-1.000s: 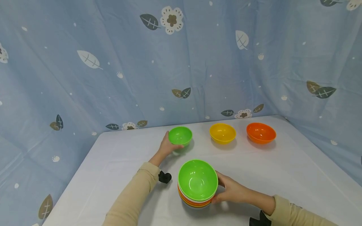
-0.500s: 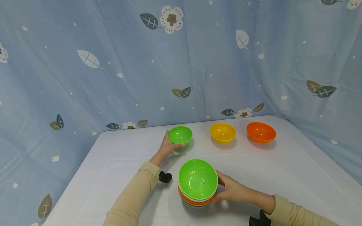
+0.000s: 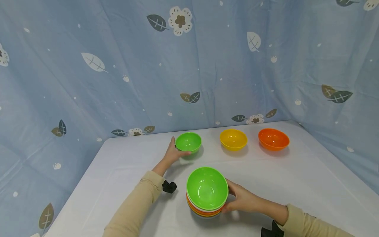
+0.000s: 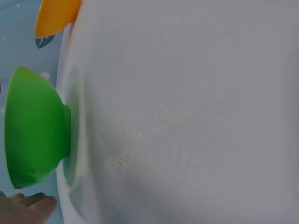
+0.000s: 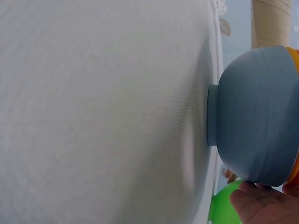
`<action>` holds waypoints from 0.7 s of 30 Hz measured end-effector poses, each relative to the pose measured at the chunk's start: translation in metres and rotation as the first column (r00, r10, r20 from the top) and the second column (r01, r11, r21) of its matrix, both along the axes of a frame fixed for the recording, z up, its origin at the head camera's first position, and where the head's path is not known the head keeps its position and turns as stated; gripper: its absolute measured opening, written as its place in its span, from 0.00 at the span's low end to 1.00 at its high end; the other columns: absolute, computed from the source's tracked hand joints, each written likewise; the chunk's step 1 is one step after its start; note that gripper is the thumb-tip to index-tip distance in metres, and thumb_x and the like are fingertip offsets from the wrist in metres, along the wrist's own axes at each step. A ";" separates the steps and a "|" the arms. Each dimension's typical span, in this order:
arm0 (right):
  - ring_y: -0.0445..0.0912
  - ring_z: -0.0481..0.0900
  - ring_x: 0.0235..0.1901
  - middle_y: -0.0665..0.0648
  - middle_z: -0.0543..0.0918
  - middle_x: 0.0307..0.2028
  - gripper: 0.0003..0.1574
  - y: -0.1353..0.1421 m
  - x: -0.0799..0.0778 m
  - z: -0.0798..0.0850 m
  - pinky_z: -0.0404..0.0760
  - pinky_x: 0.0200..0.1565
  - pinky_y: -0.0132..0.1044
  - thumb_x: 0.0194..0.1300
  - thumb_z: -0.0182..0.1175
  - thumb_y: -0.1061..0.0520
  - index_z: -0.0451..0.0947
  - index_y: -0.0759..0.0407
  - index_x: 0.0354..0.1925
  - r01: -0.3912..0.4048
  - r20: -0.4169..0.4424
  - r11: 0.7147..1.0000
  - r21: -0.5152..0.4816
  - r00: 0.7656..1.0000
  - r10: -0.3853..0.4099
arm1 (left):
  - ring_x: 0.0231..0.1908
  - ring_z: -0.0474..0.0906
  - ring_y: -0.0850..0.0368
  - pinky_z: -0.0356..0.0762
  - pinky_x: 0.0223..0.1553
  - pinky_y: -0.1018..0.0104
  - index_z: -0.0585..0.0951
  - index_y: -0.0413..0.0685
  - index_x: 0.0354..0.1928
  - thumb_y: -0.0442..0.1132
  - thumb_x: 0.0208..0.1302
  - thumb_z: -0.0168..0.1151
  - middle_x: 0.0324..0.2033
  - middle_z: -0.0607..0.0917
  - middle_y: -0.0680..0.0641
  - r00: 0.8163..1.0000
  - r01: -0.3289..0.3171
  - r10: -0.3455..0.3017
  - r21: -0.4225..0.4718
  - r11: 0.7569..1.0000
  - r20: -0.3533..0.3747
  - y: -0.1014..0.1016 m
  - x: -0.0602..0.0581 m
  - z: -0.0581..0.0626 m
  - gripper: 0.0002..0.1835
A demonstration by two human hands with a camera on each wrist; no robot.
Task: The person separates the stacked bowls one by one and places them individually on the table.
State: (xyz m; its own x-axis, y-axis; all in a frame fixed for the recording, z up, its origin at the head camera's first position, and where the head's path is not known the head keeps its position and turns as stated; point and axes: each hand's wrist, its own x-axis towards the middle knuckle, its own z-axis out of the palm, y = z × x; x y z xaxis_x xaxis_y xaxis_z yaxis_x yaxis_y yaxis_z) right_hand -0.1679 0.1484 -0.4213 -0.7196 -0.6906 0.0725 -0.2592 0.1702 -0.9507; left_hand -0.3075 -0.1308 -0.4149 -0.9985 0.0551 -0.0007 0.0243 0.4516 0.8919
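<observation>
On the white-covered table a small green bowl (image 3: 189, 142) stands at the back left. Beside its left side is my left hand (image 3: 172, 153), thumb and fingers spread; the left wrist view shows a gap between those fingertips (image 4: 44, 205) and the bowl's rim. Nearer the front stands a stack of nested bowls, a green bowl (image 3: 207, 188) uppermost, with white, orange and yellow rims below. My right hand (image 3: 244, 199) holds the stack from the right, thumb in front and fingers behind. Its lowest bowl is grey-blue (image 5: 257, 116), foot down at the cloth.
A yellow bowl (image 3: 233, 140) and an orange bowl (image 3: 273, 139) stand to the right of the small green one, along the back of the table (image 3: 311, 171). A blue patterned curtain (image 3: 213, 65) hangs behind the table and along its sides.
My left hand has let go of the small green bowl and drawn back slightly left. The bowl stays where it was. My right hand and the stack have not moved.
</observation>
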 end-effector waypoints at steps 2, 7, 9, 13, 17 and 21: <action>0.25 0.61 0.58 0.61 0.57 0.68 0.60 0.000 0.000 0.000 0.65 0.57 0.29 0.47 0.71 0.57 0.46 0.61 0.70 0.001 0.000 1.000 0.000 1.000 -0.001 | 0.68 0.44 0.40 0.48 0.65 0.45 0.37 0.38 0.70 0.48 0.43 0.74 0.70 0.44 0.36 1.000 0.004 -0.004 -0.009 1.000 0.007 -0.002 0.002 0.002 0.64; 0.26 0.61 0.58 0.61 0.57 0.67 0.60 0.000 0.000 0.000 0.65 0.57 0.29 0.47 0.71 0.57 0.46 0.61 0.70 0.008 -0.004 1.000 0.006 1.000 -0.008 | 0.67 0.48 0.40 0.54 0.63 0.46 0.36 0.40 0.70 0.48 0.45 0.73 0.70 0.44 0.38 0.999 0.034 -0.034 -0.003 0.999 -0.006 -0.007 0.009 0.006 0.63; 0.25 0.61 0.58 0.61 0.57 0.68 0.60 0.000 0.000 0.000 0.65 0.57 0.29 0.47 0.71 0.57 0.47 0.61 0.70 0.011 -0.004 1.000 0.011 1.000 -0.011 | 0.68 0.48 0.40 0.55 0.63 0.47 0.36 0.41 0.71 0.48 0.46 0.72 0.70 0.44 0.39 0.999 0.047 -0.047 0.007 0.999 -0.009 -0.009 0.012 0.008 0.62; 0.24 0.61 0.57 0.61 0.57 0.68 0.59 -0.001 0.000 0.000 0.65 0.57 0.28 0.47 0.71 0.56 0.47 0.61 0.70 0.016 0.000 1.000 0.020 1.000 -0.016 | 0.68 0.45 0.41 0.55 0.63 0.48 0.36 0.44 0.71 0.46 0.47 0.72 0.71 0.43 0.41 0.998 0.068 -0.068 0.036 0.997 -0.014 -0.012 0.019 0.014 0.61; 0.24 0.61 0.57 0.61 0.57 0.68 0.60 -0.001 0.000 -0.001 0.65 0.57 0.28 0.47 0.71 0.56 0.47 0.61 0.70 0.021 -0.002 0.999 0.027 1.000 -0.021 | 0.68 0.45 0.40 0.55 0.63 0.47 0.36 0.44 0.71 0.46 0.47 0.72 0.71 0.43 0.41 0.996 0.086 -0.085 0.034 0.996 -0.033 -0.012 0.026 0.019 0.61; 0.24 0.61 0.58 0.61 0.57 0.68 0.60 -0.001 0.000 -0.001 0.65 0.57 0.28 0.47 0.71 0.56 0.47 0.61 0.70 0.023 -0.003 0.999 0.030 1.000 -0.023 | 0.68 0.45 0.39 0.52 0.64 0.47 0.37 0.44 0.71 0.43 0.48 0.72 0.71 0.44 0.41 0.993 0.108 -0.106 0.031 0.994 -0.061 -0.012 0.033 0.023 0.60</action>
State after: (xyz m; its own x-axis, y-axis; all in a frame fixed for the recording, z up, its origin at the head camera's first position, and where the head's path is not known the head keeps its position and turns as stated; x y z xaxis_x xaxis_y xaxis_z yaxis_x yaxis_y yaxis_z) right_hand -0.1678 0.1477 -0.4224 -0.7350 -0.6760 0.0536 -0.2572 0.2047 -0.9444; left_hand -0.2742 -0.1428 -0.3915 -0.9851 0.1607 0.0614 0.1236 0.4127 0.9024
